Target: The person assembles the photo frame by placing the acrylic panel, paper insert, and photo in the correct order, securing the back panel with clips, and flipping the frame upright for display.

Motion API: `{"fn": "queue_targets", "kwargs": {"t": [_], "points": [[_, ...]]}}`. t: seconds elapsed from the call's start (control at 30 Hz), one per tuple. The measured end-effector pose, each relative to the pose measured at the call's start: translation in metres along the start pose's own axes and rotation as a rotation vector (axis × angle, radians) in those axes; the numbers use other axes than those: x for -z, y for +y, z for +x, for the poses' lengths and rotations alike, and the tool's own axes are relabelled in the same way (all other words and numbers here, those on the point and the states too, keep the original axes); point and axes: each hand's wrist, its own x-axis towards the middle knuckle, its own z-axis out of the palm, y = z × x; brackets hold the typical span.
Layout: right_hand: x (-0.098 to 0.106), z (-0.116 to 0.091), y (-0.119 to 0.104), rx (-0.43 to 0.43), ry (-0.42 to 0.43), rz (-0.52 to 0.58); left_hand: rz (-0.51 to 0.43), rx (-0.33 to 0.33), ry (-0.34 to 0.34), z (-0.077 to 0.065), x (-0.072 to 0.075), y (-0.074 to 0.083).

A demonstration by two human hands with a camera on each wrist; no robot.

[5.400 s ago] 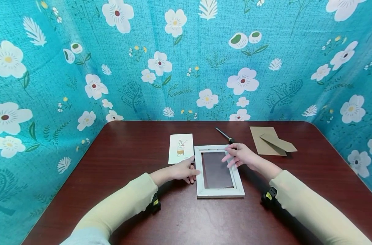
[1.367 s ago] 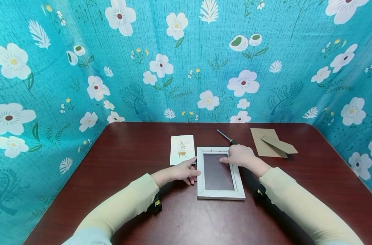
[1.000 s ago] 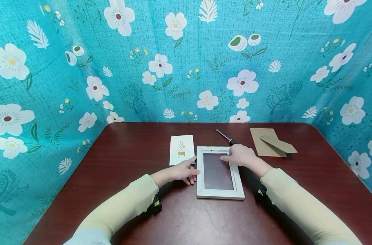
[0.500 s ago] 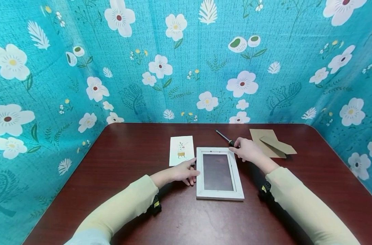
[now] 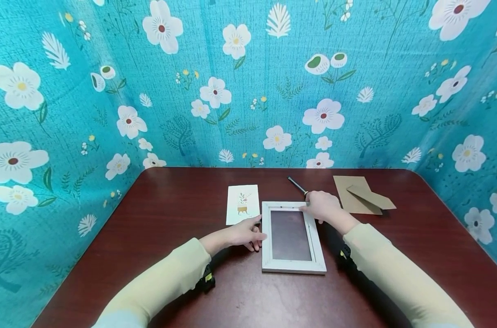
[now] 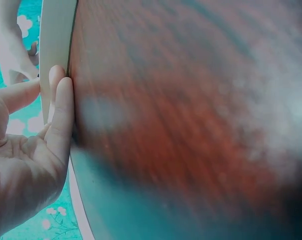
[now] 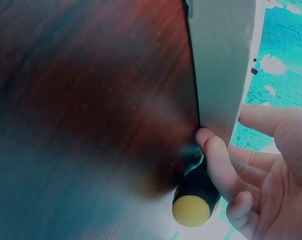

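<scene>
A white picture frame (image 5: 294,266) lies flat on the dark wooden table, a clear sheet (image 5: 290,234) in its opening. My left hand (image 5: 242,233) holds its left side, thumb on the top edge and fingers along the outer side. At the upper right corner my right hand (image 5: 324,207) grips the frame, thumb over the top face; in the right wrist view its fingers (image 7: 218,160) press the outer side. Close by those fingers is the screwdriver, its black and yellow handle (image 7: 191,210) in that view and its shaft (image 5: 296,184) in the head view.
A card (image 5: 242,204) printed with a potted plant lies left of the frame. At the back right is a brown backing board (image 5: 348,187) with a stand flap (image 5: 371,197). A blue flowered cloth (image 5: 248,91) hangs behind the table.
Earlier my right hand held the clear sheet tilted inside the frame; now it lies level. The right hand drew back to the corner, then came onto the frame again. My left hand stayed put.
</scene>
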Motion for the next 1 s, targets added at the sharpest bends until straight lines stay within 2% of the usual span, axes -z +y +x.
{"fn": "queue_targets", "kwargs": {"t": [0.37,0.77,0.87,1.0], "points": [[-0.004,0.002,-0.001,-0.007,-0.027,0.02,0.028,-0.006,-0.008,0.001,0.002,-0.002],[-0.002,0.002,-0.006,-0.017,-0.047,-0.008,0.056,0.01,-0.029,-0.002,0.005,0.005],[-0.001,0.002,-0.006,-0.013,-0.06,0.0,0.055,0.004,-0.056,-0.005,0.007,0.006],[0.002,0.002,-0.004,-0.008,-0.077,0.008,0.062,0.006,-0.132,-0.01,0.015,0.009]]}}
